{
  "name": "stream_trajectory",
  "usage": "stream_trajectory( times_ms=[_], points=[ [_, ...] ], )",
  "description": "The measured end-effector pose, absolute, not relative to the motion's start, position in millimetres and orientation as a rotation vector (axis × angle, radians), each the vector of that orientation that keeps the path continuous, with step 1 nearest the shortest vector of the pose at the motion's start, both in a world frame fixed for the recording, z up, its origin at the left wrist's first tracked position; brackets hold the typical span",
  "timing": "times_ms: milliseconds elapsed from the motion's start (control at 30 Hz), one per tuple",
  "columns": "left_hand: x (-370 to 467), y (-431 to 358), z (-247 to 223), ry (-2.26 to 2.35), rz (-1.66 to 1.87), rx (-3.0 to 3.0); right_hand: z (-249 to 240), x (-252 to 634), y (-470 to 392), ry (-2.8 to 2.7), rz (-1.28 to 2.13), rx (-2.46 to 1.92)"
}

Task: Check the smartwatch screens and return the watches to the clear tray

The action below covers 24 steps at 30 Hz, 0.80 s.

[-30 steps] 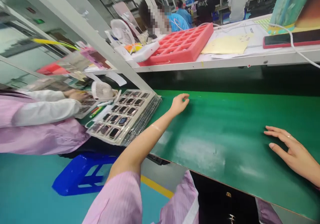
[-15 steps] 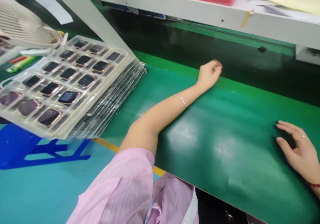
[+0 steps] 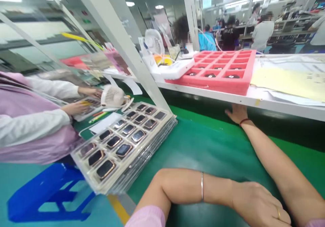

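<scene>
My right hand (image 3: 238,114), with a red cord on its wrist, reaches under the front rail of the white shelf (image 3: 218,95). Its thumb sticks out to the left, apart from the fingers, whose tips are hidden by the rail; I see nothing held. Low in the view, my left hand (image 3: 261,202) is over the green mat (image 3: 200,149), back of the hand up. Its fingers are curled under, and whatever they may hold is hidden. To the left of my arms, a stack of clear trays (image 3: 149,156) carries watch-like pieces with dark faces (image 3: 123,150).
A red foam tray (image 3: 223,85) and yellow paper (image 3: 291,85) lie on the shelf. A slanting white post (image 3: 142,64) rises behind the tray stack. A white fan (image 3: 113,96) and a co-worker's hands (image 3: 76,107) are at left. A blue stool (image 3: 45,196) stands below.
The view has swung up and left. My right hand has gone from over the mat to under the shelf. My left hand has come back towards me, its elbow now bent.
</scene>
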<state>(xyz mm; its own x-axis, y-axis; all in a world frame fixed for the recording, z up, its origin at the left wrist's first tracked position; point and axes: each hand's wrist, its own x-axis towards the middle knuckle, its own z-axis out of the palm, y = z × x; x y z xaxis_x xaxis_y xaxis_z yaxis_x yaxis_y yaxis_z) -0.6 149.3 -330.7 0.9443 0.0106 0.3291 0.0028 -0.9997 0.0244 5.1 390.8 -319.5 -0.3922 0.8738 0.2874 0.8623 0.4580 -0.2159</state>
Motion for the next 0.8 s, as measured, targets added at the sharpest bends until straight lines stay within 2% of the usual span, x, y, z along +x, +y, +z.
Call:
stream_trajectory(
  times_ms=[167, 367, 533, 800],
  points=[
    [2, 156, -343, 0.312, 0.383, 2.906, -342, 20, 398, -2.325, 0.03, -1.449],
    [5, 156, -360, 0.419, 0.381, 2.614, -354, 34, 390, -2.363, 0.095, -1.459],
    [0, 165, -355, 0.558, 0.35, 2.479, -360, 25, 378, -2.582, 0.258, -1.301],
    [-7, 171, -351, 0.724, 0.393, 2.324, -364, 25, 379, -2.664, 0.39, -1.314]
  ],
)
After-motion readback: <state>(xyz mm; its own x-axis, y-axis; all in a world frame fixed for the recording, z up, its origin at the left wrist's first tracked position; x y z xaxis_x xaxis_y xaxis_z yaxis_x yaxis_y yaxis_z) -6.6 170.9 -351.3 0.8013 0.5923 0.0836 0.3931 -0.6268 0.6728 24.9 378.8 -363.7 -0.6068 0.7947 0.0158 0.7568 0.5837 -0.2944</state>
